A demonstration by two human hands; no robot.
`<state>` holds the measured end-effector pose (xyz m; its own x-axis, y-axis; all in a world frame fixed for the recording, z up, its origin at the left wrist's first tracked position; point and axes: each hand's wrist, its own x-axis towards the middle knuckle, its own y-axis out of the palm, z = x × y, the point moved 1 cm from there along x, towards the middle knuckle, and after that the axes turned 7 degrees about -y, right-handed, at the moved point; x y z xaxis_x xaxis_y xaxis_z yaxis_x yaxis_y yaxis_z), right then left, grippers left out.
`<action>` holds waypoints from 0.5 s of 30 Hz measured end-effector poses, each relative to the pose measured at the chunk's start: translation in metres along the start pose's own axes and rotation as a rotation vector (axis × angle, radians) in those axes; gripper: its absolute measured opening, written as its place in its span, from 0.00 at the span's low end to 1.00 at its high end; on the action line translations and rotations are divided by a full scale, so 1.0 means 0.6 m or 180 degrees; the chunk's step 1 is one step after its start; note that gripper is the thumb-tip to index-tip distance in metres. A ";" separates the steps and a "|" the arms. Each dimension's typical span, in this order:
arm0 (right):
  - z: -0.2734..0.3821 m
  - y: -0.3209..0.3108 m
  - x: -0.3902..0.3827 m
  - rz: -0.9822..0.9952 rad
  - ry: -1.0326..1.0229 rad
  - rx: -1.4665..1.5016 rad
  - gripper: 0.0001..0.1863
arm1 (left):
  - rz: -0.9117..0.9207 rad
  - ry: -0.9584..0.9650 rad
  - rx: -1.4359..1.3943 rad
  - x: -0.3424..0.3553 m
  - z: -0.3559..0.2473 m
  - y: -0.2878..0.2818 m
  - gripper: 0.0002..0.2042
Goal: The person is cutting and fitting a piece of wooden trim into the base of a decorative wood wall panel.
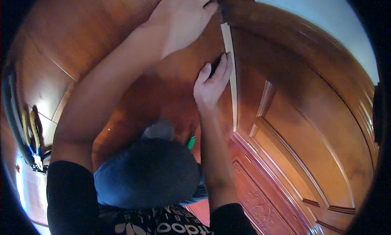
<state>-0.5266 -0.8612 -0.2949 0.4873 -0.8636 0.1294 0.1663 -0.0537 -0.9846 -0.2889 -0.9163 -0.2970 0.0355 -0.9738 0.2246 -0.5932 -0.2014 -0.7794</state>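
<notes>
A pale, narrow strip runs down the corner between a brown wooden panel and the framed woodwork to its right. My right hand reaches up to this strip, its fingers stretched and its thumb apart. The fingertips rest at the strip's edge. Higher up, my left hand is against the wood near the strip's upper end. Its fingers are curled together and partly cut off by the upper edge, so what they hold, if anything, is hidden.
Yellow-and-blue-handled pliers sit among dark straps at the far left. A reddish carved door panel is at the lower right, below brown moulded panels. My dark-clothed leg fills the lower middle, near a small green thing.
</notes>
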 end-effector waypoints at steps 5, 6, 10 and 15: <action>-0.016 -0.008 0.018 0.0002 0.0077 -0.0020 0.31 | -0.0006 0.0007 0.0157 0.003 -0.009 0.003 0.22; -0.019 -0.007 0.019 -0.0032 0.0143 -0.0008 0.32 | 0.0059 -0.0024 0.0210 0.005 -0.010 0.006 0.23; -0.001 0.002 0.010 -0.0040 0.0263 -0.0046 0.32 | -0.0018 0.0066 0.0284 -0.005 -0.013 0.006 0.23; -0.018 0.007 0.013 -0.0187 0.0152 -0.0002 0.33 | 0.0424 0.0121 -0.0022 -0.004 -0.043 0.026 0.25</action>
<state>-0.5315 -0.8739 -0.2991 0.4352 -0.8819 0.1814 0.1930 -0.1054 -0.9755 -0.3188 -0.9142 -0.2947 -0.0744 -0.9871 0.1416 -0.5961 -0.0698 -0.7999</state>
